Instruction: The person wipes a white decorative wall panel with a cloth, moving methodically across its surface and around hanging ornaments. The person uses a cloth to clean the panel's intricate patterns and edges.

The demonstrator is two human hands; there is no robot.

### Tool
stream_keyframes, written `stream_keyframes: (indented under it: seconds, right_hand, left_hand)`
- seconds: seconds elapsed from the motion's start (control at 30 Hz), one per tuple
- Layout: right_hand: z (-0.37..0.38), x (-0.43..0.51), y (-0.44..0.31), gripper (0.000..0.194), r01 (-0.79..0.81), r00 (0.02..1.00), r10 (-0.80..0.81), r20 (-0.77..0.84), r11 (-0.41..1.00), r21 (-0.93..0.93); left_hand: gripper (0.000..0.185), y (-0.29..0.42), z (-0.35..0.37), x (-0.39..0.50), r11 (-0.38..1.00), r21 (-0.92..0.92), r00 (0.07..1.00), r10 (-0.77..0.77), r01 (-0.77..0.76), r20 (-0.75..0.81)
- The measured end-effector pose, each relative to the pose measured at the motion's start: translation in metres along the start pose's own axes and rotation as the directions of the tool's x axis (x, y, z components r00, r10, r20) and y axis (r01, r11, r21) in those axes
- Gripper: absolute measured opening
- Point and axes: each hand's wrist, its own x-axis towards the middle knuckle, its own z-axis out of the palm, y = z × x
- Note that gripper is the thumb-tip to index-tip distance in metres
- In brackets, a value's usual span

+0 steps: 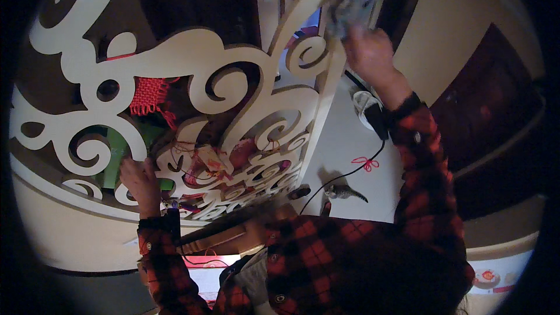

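My right hand (369, 54) is raised at the upper right, closed on a grey-blue cloth (352, 6), blurred, against the upright edge of a cream openwork scroll panel (175, 59). My left hand (141, 181) is at the lower left of the panel, with its fingers at a curved part of the scrollwork, near a green item behind it (114, 153). Whether it grips the panel is not plain. A red woven fringed piece (149, 95) shows through an opening, and several colourful trinkets (212, 159) hang or lie among the lower scrolls.
On the pale floor far below are a small striped cat (345, 192), a black cord (330, 180) with a red bow (366, 163), and a white container (365, 107). A dark red door (483, 100) stands at the right. Wooden furniture (218, 238) is below the panel.
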Motion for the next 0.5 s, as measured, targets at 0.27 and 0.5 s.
stream_keyframes:
  seconds: [0.27, 0.5]
  right_hand:
    - [0.058, -0.06, -0.055, 0.017, -0.089, 0.933, 0.059, 0.355, 0.993, 0.07]
    - [0.053, -0.043, -0.09, 0.024, -0.456, 0.872, 0.333, 0.36, 0.82, 0.346]
  left_hand:
    - [0.041, 0.001, -0.002, 0.002, 0.998, 0.017, 0.998, 0.059, -0.059, -0.028]
    - [0.046, 0.004, -0.004, 0.003, 0.999, -0.025, 0.999, -0.023, 0.024, 0.026]
